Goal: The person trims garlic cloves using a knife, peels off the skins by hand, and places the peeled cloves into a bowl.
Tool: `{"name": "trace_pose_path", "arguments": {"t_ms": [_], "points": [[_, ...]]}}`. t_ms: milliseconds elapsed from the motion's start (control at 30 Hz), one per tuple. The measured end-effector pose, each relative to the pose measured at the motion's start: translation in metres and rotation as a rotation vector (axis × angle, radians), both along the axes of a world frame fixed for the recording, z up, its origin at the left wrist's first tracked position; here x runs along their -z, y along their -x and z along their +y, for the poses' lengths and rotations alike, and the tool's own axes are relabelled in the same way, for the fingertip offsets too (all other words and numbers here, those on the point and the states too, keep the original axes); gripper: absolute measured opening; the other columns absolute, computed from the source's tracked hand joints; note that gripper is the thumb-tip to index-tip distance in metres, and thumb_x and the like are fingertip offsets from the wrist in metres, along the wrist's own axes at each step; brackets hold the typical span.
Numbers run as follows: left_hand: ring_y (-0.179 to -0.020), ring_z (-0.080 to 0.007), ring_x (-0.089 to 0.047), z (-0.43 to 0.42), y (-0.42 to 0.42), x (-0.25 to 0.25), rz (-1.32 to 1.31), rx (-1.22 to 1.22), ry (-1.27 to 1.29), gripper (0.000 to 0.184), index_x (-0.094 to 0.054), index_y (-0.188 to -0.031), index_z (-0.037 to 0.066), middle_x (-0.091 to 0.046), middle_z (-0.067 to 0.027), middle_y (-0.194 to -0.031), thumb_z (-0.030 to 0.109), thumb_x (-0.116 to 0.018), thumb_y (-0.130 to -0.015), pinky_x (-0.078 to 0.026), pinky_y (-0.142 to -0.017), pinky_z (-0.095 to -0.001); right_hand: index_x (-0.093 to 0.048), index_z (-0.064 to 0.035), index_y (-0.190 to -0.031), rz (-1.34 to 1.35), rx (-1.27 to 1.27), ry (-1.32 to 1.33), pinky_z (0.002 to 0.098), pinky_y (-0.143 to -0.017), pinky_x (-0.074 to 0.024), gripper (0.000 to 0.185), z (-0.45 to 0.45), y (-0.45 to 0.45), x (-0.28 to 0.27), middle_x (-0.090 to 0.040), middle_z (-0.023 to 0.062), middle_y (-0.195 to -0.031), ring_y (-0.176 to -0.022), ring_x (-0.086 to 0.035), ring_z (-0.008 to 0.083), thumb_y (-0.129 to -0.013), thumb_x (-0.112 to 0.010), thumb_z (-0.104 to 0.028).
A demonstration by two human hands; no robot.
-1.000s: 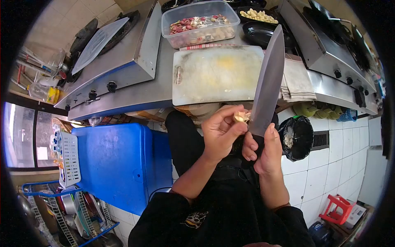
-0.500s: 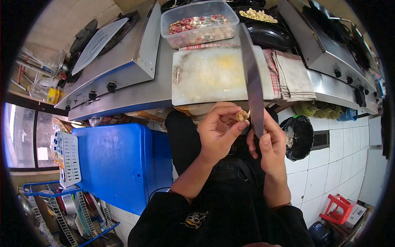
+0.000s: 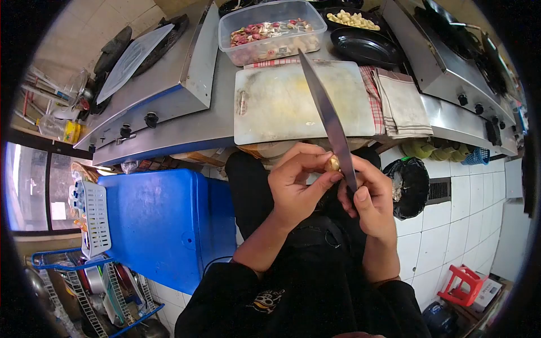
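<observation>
Clove (image 3: 332,163), small and pale brown, is pinched between the thumb and forefinger of the left hand (image 3: 296,183), above the lap and short of the surface's front edge. It is held by the fingertips alone, probably so that most of its skin is left exposed. The knife (image 3: 331,115) is gripped by the right hand (image 3: 373,205), with the fingers curled about the handle and the thumb pressed near the blade's base. The broad blade is pointed up and away, perhaps because its lower part can be steadied better close to the clove; whether the two are touching cannot be told.

Beyond the hands, a white cutting board (image 3: 276,107) is laid flat on the steel surface (image 3: 222,110). A red-checked cloth (image 3: 376,107) is seen at its back and right edges, possibly placed beneath to stop slipping, and a folded beige towel (image 3: 403,107) is set beside it. Behind the board, reddish and white pieces (image 3: 253,34) are contained by a clear tub (image 3: 242,56), likely kept together by its high walls. Pale peeled cloves (image 3: 352,20) are gathered in a dark dish behind a black oval dish (image 3: 366,48).
</observation>
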State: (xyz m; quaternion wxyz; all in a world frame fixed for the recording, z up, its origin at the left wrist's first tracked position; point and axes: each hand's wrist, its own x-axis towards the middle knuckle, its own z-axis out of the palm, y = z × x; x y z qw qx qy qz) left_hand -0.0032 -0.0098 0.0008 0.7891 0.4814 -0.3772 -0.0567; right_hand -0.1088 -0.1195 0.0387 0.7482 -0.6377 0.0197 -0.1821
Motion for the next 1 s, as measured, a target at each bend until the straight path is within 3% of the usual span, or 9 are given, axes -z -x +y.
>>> {"name": "trace_pose_path", "arguments": {"t_ms": [267,333,467,533,633,667,767,933,1000], "points": [[-0.077,-0.0159,-0.064,0.002,0.0,-0.002,-0.184,-0.207,-0.151,0.029,-0.064,-0.096,-0.006,-0.063,-0.0129,-0.087,-0.003,-0.076,-0.069,-0.052,-0.069,-0.0238,-0.047,0.0041,-0.129,-0.027,0.048,-0.083,0.0177,-0.044,-0.03,0.057,0.006,0.001,0.012,-0.059,0.0026,-0.087,-0.053,-0.041,0.005,-0.094,-0.05,-0.041],[-0.075,-0.0159,-0.064,0.002,-0.001,-0.003,-0.184,-0.195,-0.149,0.029,-0.065,-0.094,-0.006,-0.063,-0.0128,-0.085,-0.002,-0.077,-0.068,-0.052,-0.069,-0.0233,-0.046,0.0043,-0.13,-0.028,0.044,-0.082,0.0178,-0.042,-0.0291,0.058,0.006,0.001,0.013,-0.057,0.0035,-0.077,-0.051,-0.04,0.005,-0.095,-0.048,-0.041],[-0.077,-0.0158,-0.063,0.005,0.0,-0.012,-0.103,-0.117,-0.148,0.025,-0.063,-0.1,-0.008,-0.062,-0.0133,-0.09,-0.002,-0.069,-0.077,-0.053,-0.068,-0.0245,-0.049,0.005,-0.125,-0.011,0.076,-0.08,0.018,-0.041,-0.0293,0.058,0.008,0.001,0.014,-0.052,0.004,-0.066,-0.048,-0.039,0.005,-0.095,-0.045,-0.044],[-0.078,-0.0158,-0.063,0.005,0.0,-0.012,-0.079,-0.102,-0.164,0.023,-0.063,-0.103,-0.008,-0.062,-0.0134,-0.092,-0.002,-0.066,-0.081,-0.053,-0.068,-0.0251,-0.051,0.0046,-0.121,0.021,0.052,-0.254,0.0185,-0.039,-0.0294,0.059,0.008,0.001,0.013,-0.045,0.0027,-0.057,-0.043,-0.037,0.0051,-0.095,-0.041,-0.048],[-0.078,-0.0158,-0.063,0.003,0.0,-0.007,0.084,0.033,-0.083,0.021,-0.061,-0.106,-0.009,-0.062,-0.0145,-0.095,0.003,-0.058,-0.089,-0.054,-0.068,-0.0257,-0.05,0.0035,-0.12,0.089,0.023,-0.478,0.0187,-0.037,-0.0296,0.059,0.009,0.002,0.007,-0.043,0.0021,-0.058,-0.041,-0.034,0.0053,-0.095,-0.04,-0.049],[-0.078,-0.0154,-0.062,0.002,-0.001,-0.006,0.174,0.095,-0.068,0.022,-0.061,-0.107,-0.009,-0.062,-0.0139,-0.095,0.006,-0.056,-0.091,-0.053,-0.068,-0.0257,-0.039,0.0016,-0.131,0.12,-0.01,-0.464,0.0217,-0.033,-0.0278,0.064,0.007,0.001,0.011,-0.038,0.0003,-0.054,-0.035,-0.03,0.0068,-0.095,-0.038,-0.052],[-0.077,-0.0142,-0.061,-0.001,0.001,-0.004,0.306,0.139,-0.056,0.026,-0.059,-0.111,-0.008,-0.062,-0.0123,-0.094,0.012,-0.054,-0.094,-0.053,-0.068,-0.0259,-0.04,0.0001,-0.131,0.186,-0.004,-0.586,0.0221,-0.033,-0.0276,0.062,0.008,0.001,0.008,-0.037,-0.0003,-0.055,-0.035,-0.029,0.0068,-0.096,-0.034,-0.051],[-0.078,-0.0126,-0.061,-0.004,0.002,0.001,0.339,0.085,-0.094,0.028,-0.055,-0.115,-0.007,-0.063,-0.0102,-0.094,0.012,-0.053,-0.094,-0.053,-0.069,-0.026,-0.047,-0.001,-0.126,0.162,0.048,-0.613,0.0188,-0.037,-0.0302,0.055,0.01,-0.002,0.01,-0.041,0.0007,-0.058,-0.039,-0.034,0.0052,-0.097,-0.036,-0.047],[-0.08,-0.013,-0.062,-0.005,0.003,0.001,0.329,0.069,-0.126,0.026,-0.056,-0.113,-0.007,-0.063,-0.011,-0.095,0.008,-0.055,-0.093,-0.053,-0.07,-0.0256,-0.048,-0.0003,-0.125,0.14,0.101,-0.447,0.0183,-0.037,-0.0305,0.054,0.009,-0.003,0.014,-0.042,0.0008,-0.058,-0.04,-0.034,0.005,-0.097,-0.037,-0.046]]}}
